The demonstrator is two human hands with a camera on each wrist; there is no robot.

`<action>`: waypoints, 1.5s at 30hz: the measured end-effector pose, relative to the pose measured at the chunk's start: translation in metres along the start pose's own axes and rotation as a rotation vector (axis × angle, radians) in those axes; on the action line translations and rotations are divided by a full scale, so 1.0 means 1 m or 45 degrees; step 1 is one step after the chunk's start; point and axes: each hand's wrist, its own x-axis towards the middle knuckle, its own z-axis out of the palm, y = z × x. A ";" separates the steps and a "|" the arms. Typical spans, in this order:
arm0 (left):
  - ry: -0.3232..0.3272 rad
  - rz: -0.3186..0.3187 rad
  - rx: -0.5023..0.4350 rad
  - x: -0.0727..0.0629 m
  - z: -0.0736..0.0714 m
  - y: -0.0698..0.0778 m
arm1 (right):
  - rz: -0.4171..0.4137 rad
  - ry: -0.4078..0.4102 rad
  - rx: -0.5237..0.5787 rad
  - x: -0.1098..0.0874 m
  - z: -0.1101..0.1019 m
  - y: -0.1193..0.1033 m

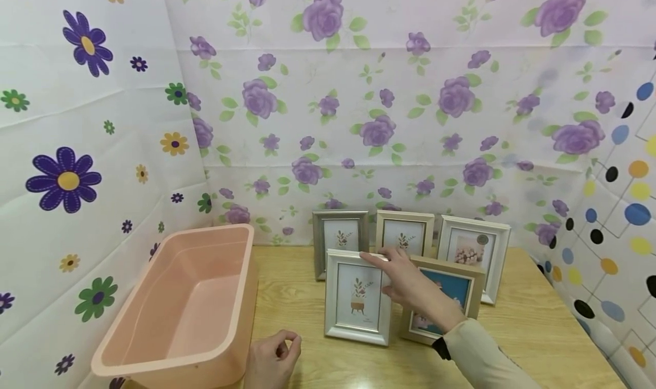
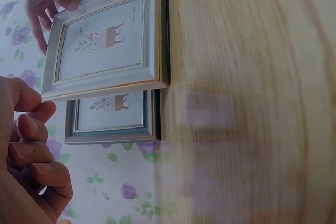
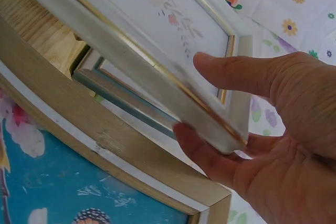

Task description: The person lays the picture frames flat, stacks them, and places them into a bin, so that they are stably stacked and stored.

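Observation:
A white picture frame (image 1: 353, 315) with a potted-plant print stands upright at the front of a group of frames. My right hand (image 1: 410, 283) grips its upper right corner, the thumb on the front and the fingers behind, as the right wrist view shows. Just right of it leans a tan frame (image 1: 474, 292) with a blue picture, partly covered by my right forearm. Low in the head view, beside the pink tub (image 1: 241, 320), my left hand (image 1: 271, 359) rests with loosely curled fingers, holding nothing. In the left wrist view those fingers (image 2: 31, 150) appear near the white frame.
Behind stand a grey frame (image 1: 319, 246), a cream frame (image 1: 429, 229) and another white frame (image 1: 499, 258), in a row before the flowered cloth (image 1: 379, 104). The tub fills the left side of the wooden table (image 1: 287, 286). Dotted cloth (image 1: 620, 207) hangs at right.

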 end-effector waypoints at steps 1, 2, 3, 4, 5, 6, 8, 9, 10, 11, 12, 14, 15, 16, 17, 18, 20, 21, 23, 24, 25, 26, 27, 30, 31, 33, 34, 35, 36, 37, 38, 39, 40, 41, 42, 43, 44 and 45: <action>0.004 0.001 -0.002 0.000 0.000 0.000 | -0.018 0.006 0.016 0.000 0.001 0.002; 0.009 0.004 -0.004 -0.001 0.000 -0.001 | -0.030 0.011 0.045 0.000 0.001 0.003; 0.015 0.002 -0.005 -0.001 0.000 -0.001 | -0.049 0.022 0.068 0.000 0.001 0.005; 0.021 0.001 -0.008 -0.001 0.000 -0.002 | -0.075 0.040 0.084 0.000 0.001 0.007; 0.028 0.000 -0.013 -0.002 0.001 -0.002 | -0.101 0.059 0.098 -0.001 0.001 0.008; 0.039 -0.006 -0.019 -0.002 0.001 -0.003 | -0.154 0.088 0.104 0.000 0.005 0.015; 0.069 -0.019 -0.044 -0.002 0.001 -0.004 | -0.174 0.107 0.130 -0.001 0.005 0.017; 0.089 -0.030 -0.058 -0.002 0.001 -0.004 | -0.172 0.112 0.137 -0.002 0.005 0.018; 0.111 -0.035 -0.072 -0.002 0.002 -0.005 | -0.167 0.111 0.145 -0.002 0.006 0.018; 0.136 -0.038 -0.082 -0.001 0.002 -0.005 | -0.160 0.114 0.168 -0.001 0.012 0.025; 0.159 -0.046 -0.090 -0.001 0.002 -0.006 | -0.144 0.115 0.189 -0.001 0.014 0.026; 0.194 -0.075 -0.096 -0.001 0.002 -0.006 | -0.085 0.124 0.232 -0.005 0.013 0.021; 0.208 -0.106 -0.090 -0.001 0.003 -0.006 | -0.077 0.149 0.256 -0.007 0.015 0.021; 0.217 -0.151 -0.088 -0.001 0.003 -0.005 | -0.071 0.180 0.286 -0.010 0.017 0.022; 0.221 -0.211 -0.083 -0.001 0.003 -0.004 | -0.064 0.216 0.316 -0.013 0.019 0.021; 0.218 -0.285 -0.081 -0.001 0.003 -0.003 | -0.043 0.244 0.335 -0.018 0.015 0.015; 0.201 -0.447 -0.097 0.000 0.002 0.000 | 0.013 0.306 0.386 -0.025 0.017 0.012; 0.182 -0.531 -0.126 0.001 0.001 0.002 | 0.061 0.325 0.439 -0.029 0.018 0.010; 0.121 -0.678 -0.202 0.003 -0.001 0.004 | 0.182 0.336 0.586 -0.036 0.020 0.006; 0.078 -0.732 -0.270 0.005 -0.002 0.005 | 0.255 0.340 0.675 -0.039 0.020 0.003; 0.024 -0.774 -0.361 0.007 -0.002 0.004 | 0.325 0.346 0.780 -0.043 0.021 -0.001; -0.035 -0.805 -0.463 0.008 -0.003 0.004 | 0.396 0.355 0.886 -0.046 0.022 -0.004; -0.105 -0.822 -0.570 0.010 -0.003 0.003 | 0.463 0.361 1.002 -0.049 0.023 -0.007; -0.346 -0.861 -0.968 0.014 -0.001 -0.003 | 0.630 0.419 1.222 -0.056 0.027 -0.017; -0.428 -0.887 -1.086 0.015 0.001 -0.004 | 0.677 0.440 1.279 -0.059 0.029 -0.020; -0.563 -0.938 -1.269 0.016 0.006 -0.007 | 0.762 0.473 1.367 -0.065 0.034 -0.026; -0.620 -0.975 -1.332 0.017 0.009 -0.008 | 0.797 0.487 1.401 -0.068 0.037 -0.029; -0.662 -1.011 -1.369 0.017 0.013 -0.008 | 0.829 0.498 1.439 -0.070 0.040 -0.032; -0.695 -1.032 -1.403 0.017 0.017 -0.008 | 0.855 0.507 1.470 -0.073 0.043 -0.034; -0.718 -1.049 -1.430 0.017 0.020 -0.008 | 0.878 0.513 1.504 -0.075 0.046 -0.036; -0.736 -1.061 -1.460 0.017 0.024 -0.008 | 0.900 0.515 1.533 -0.077 0.049 -0.037; -0.752 -1.073 -1.490 0.017 0.026 -0.007 | 0.919 0.517 1.560 -0.079 0.051 -0.038; -0.754 -1.085 -1.515 0.016 0.029 -0.006 | 0.936 0.519 1.582 -0.081 0.054 -0.038; -0.752 -1.091 -1.548 0.016 0.031 -0.006 | 0.952 0.520 1.603 -0.083 0.056 -0.039; -0.753 -1.092 -1.582 0.016 0.032 -0.005 | 0.964 0.521 1.619 -0.084 0.058 -0.039; -0.747 -1.100 -1.605 0.016 0.033 -0.005 | 0.977 0.522 1.634 -0.086 0.060 -0.039; -0.735 -1.097 -1.631 0.016 0.033 -0.004 | 0.987 0.525 1.645 -0.087 0.062 -0.038; -0.723 -1.095 -1.643 0.016 0.034 -0.004 | 0.997 0.530 1.654 -0.088 0.063 -0.038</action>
